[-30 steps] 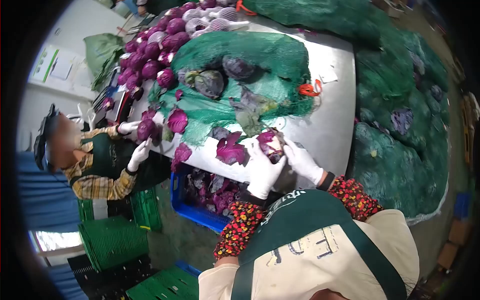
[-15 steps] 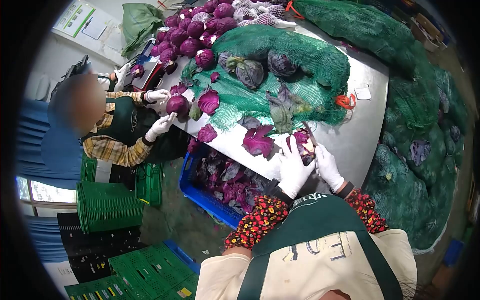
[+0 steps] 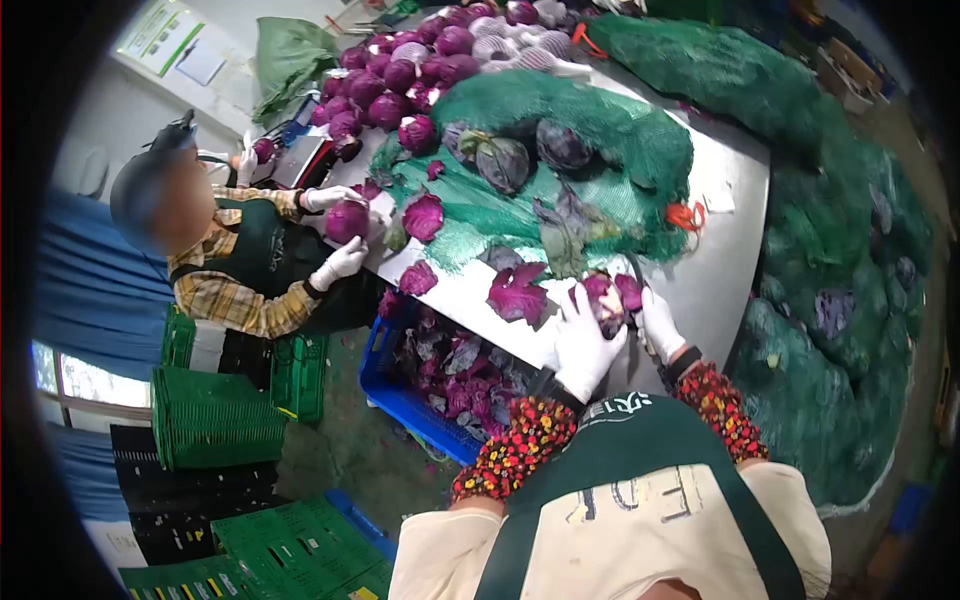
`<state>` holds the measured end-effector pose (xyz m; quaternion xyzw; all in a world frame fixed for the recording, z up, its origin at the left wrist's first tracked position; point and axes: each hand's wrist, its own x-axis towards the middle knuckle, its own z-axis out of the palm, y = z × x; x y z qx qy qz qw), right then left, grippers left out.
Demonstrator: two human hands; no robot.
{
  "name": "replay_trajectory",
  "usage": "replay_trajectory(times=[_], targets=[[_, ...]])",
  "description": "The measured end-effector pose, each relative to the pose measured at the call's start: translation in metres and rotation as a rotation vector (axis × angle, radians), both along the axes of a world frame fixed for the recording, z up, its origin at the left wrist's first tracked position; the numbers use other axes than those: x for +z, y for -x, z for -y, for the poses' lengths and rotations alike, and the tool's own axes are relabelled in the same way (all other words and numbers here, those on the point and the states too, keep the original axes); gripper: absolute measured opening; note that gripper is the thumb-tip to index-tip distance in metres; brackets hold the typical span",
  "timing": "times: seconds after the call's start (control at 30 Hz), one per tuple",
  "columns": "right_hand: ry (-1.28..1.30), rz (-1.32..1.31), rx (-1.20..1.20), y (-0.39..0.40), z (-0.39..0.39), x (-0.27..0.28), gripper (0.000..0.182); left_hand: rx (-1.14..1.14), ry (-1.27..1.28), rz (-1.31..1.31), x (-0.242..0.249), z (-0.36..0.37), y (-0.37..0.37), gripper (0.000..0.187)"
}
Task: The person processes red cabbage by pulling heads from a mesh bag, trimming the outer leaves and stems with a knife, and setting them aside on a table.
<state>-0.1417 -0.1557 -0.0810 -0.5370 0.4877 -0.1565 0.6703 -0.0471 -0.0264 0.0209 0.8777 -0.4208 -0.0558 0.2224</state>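
Note:
My left hand (image 3: 583,345), in a white glove, grips a red cabbage (image 3: 602,298) near the front edge of the metal table. Pale cut patches show on the cabbage. On its right side, my right hand (image 3: 658,325), also gloved, is closed around a knife (image 3: 637,266); part of the thin blade shows beyond the fingers and the handle is mostly hidden. A purple leaf piece (image 3: 628,291) stands out between the cabbage and my right hand. Left of my left hand lies a loose purple leaf (image 3: 517,294).
Green netting (image 3: 480,225) with dull outer-leaved cabbages spreads across the table (image 3: 725,240). A blue crate (image 3: 374,375) of leaves stands below the edge. At the left, a co-worker (image 3: 245,260) holds a cabbage (image 3: 346,222). Trimmed cabbages (image 3: 390,110) are piled behind; full net sacks (image 3: 830,380) are at right.
My right hand has turned slightly with the knife, and a leaf piece now stands away from the cabbage. The co-worker's head and cabbage have shifted. The whole view has moved slightly.

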Motion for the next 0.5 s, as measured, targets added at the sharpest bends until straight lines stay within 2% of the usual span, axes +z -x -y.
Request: replay_trajectory(times=[0.03,0.1,0.17,0.23,0.27,0.33,0.43,0.5], targets=[[0.017,-0.003,0.018,-0.001,0.0,0.0,0.05,-0.003,0.015,-0.076,-0.003,-0.007,-0.006,0.101],[0.028,0.027,0.037,0.0,0.001,-0.006,0.049,-0.117,0.22,-0.134,-0.013,-0.035,-0.019,0.102],[-0.064,-0.008,0.067,0.0,0.004,-0.002,0.041,-0.225,0.269,-0.278,-0.03,-0.062,-0.038,0.102],[-0.077,0.055,0.041,-0.007,0.002,0.001,0.039,-0.225,0.299,-0.493,-0.038,-0.079,-0.042,0.096],[-0.083,0.087,0.028,-0.011,0.001,0.002,0.039,-0.218,0.294,-0.491,-0.043,-0.082,-0.045,0.096],[-0.133,0.184,-0.022,-0.018,0.0,0.009,0.037,-0.156,0.318,-0.677,-0.043,-0.081,-0.05,0.091],[0.009,0.34,0.006,-0.022,-0.003,0.03,0.041,-0.185,0.359,-0.515,-0.044,-0.065,-0.052,0.09],[0.313,0.221,0.126,-0.023,-0.016,0.078,0.057,-0.201,0.322,-0.52,-0.031,-0.048,-0.054,0.093]])
